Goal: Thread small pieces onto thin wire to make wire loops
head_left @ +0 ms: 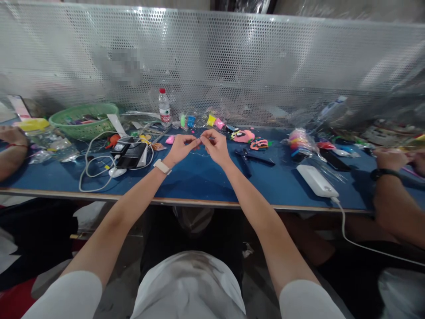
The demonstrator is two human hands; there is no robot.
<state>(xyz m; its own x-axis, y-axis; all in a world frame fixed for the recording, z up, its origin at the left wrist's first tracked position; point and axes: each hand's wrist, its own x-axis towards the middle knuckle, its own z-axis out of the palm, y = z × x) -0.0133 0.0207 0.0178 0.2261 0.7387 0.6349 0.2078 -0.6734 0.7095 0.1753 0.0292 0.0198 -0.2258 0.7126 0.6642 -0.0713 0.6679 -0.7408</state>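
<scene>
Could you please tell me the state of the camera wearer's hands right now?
Left hand: pinched; anything held is too small to tell.
Right hand: pinched, beside the left; anything held cannot be told.

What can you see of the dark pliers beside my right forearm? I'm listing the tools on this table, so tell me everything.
The pliers have two dark blue handles that look smooth, perhaps plastic-coated. They lie on the blue tabletop with the handles spread wide, one toward the near edge, the other off to the right. They sit nearer than the pink and orange pieces. Neither hand grips them. The working end is too small to make out.
</scene>
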